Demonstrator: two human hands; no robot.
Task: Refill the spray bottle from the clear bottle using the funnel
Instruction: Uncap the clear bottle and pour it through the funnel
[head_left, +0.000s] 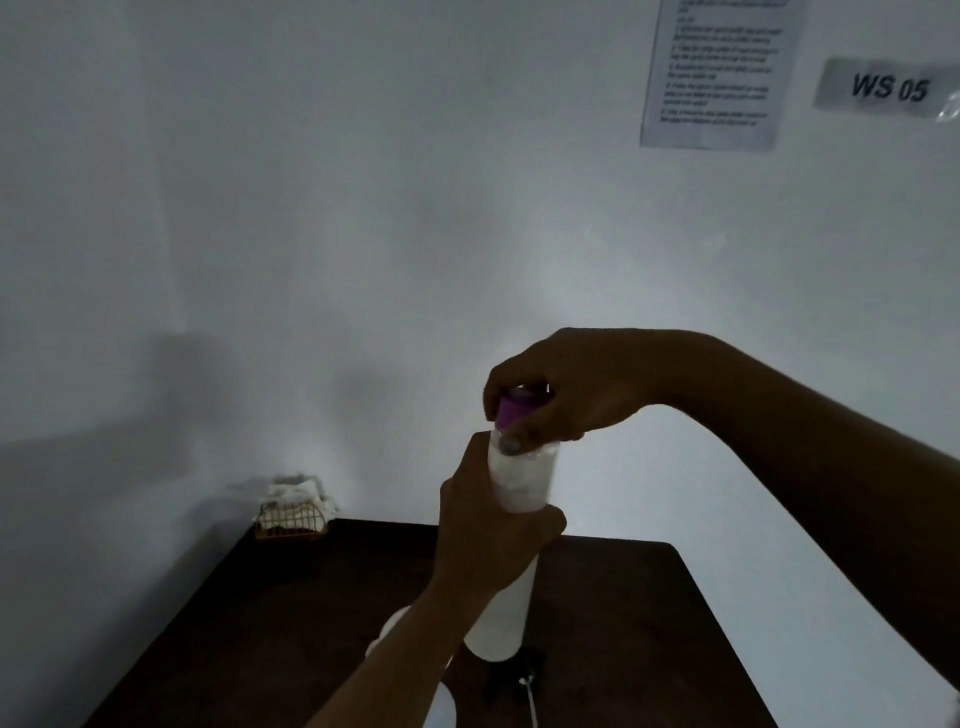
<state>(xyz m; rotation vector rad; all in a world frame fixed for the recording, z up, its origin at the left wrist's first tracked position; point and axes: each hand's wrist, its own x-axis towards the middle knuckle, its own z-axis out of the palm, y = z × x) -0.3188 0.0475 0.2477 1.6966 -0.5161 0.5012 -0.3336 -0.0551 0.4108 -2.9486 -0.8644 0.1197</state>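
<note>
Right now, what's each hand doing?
Left hand: closed round the bottle.
Right hand: closed on the purple cap atop the bottle.

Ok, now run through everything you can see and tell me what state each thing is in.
clear bottle: near upright, capped, held by both hands.
purple cap: on the bottle's neck, gripped from above.
left hand: grips the bottle's body.
right hand: grips the purple cap.
spray head: lying on the table, joined to no bottle.
wire basket: on the table's far corner, holding white cloths.
</note>
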